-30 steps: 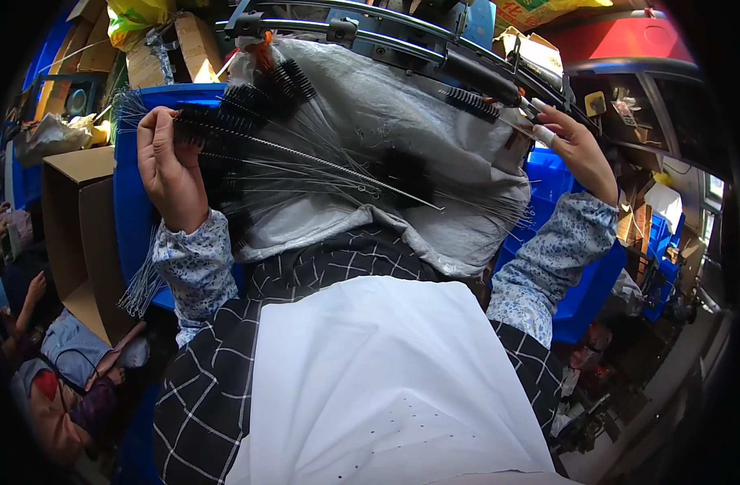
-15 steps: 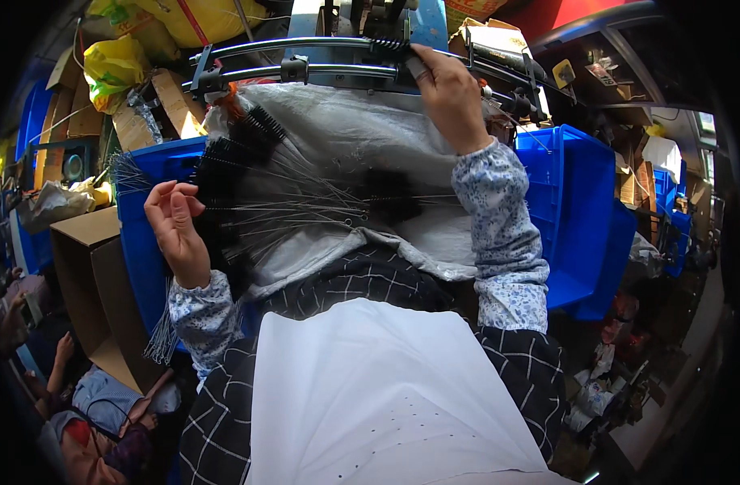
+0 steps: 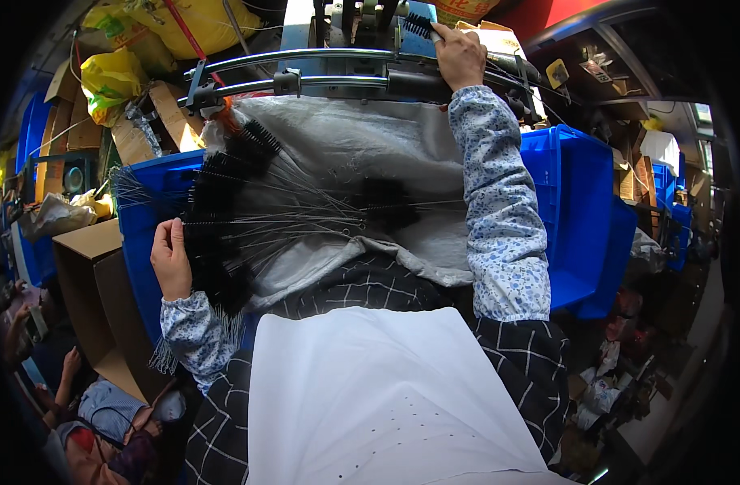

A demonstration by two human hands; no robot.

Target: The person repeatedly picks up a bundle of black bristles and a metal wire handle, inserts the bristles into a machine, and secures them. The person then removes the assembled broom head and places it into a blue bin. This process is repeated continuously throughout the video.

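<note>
Fingers of the right hand are closed on a black spiral brush, raised beyond the rails beside a blue machine plate; those of the left hand touch the tip of another brush, though whether they pinch it I cannot tell. By size, the pale woven sheet lies over the lap, a blue crate stands at the right, twin metal rails cross in front, and a heap of brushes fans over the sheet's left. A light grip would probably spare the bristles, the raised wrist should clear the rails, and brushes are best lifted singly, lest their wire loops snag
</note>
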